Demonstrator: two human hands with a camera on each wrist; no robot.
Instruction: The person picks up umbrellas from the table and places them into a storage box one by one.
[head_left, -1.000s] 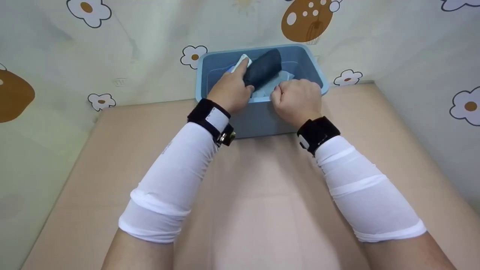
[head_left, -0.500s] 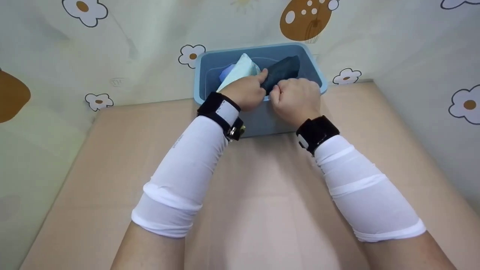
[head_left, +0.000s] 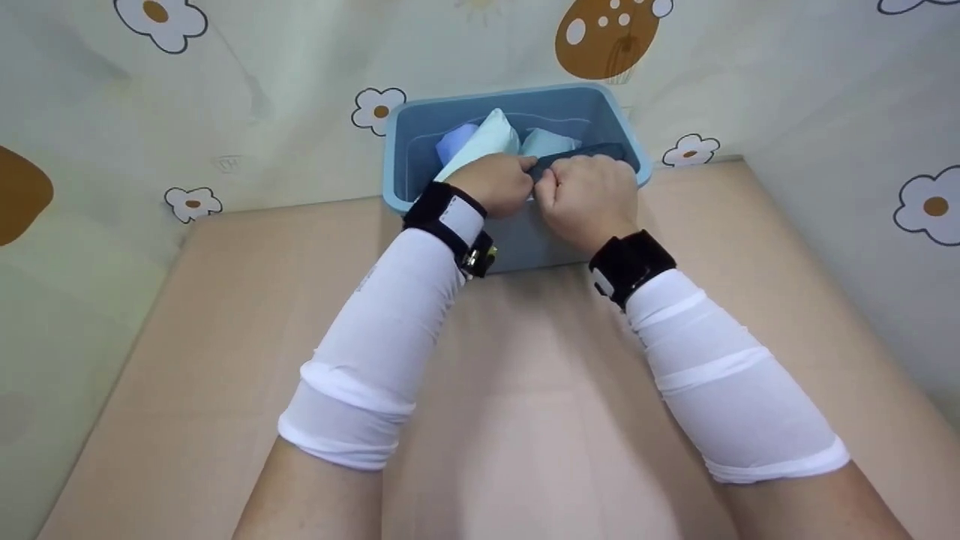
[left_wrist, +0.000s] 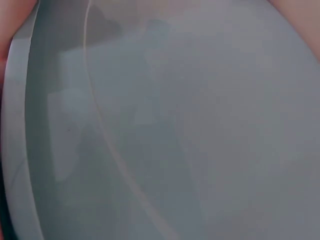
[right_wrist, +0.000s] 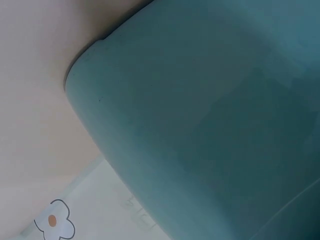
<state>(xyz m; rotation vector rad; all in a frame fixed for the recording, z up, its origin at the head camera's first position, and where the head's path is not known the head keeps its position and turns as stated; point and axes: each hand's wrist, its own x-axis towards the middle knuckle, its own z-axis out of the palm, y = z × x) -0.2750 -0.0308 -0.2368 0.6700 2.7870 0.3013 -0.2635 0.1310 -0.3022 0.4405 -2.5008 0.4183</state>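
Note:
A light blue plastic bin (head_left: 420, 112) stands at the back of the table and holds several soft rolled bundles that look like cloth. My left hand (head_left: 491, 184) reaches over its front rim and grips the near end of a dark blue cloth roll (head_left: 577, 154), which lies low along the front right; most of the fingers are hidden inside. My right hand (head_left: 589, 195) is curled over the front rim to the right, holding the bin. Close bin walls (left_wrist: 200, 125) fill most of the left wrist view, and the bin's outer side (right_wrist: 165, 100) most of the right wrist view.
Inside the bin a pale mint roll (head_left: 480, 146) leans upright, with a periwinkle bundle (head_left: 454, 142) to its left and a grey-blue one (head_left: 551, 141) to its right. A patterned wall covering (head_left: 285, 90) rises directly behind. The beige tabletop (head_left: 517, 390) extends in front.
My left hand has moved right, taking the dark blue roll rightward and down into the bin, uncovering the mint roll. My right hand has kept its grip on the rim.

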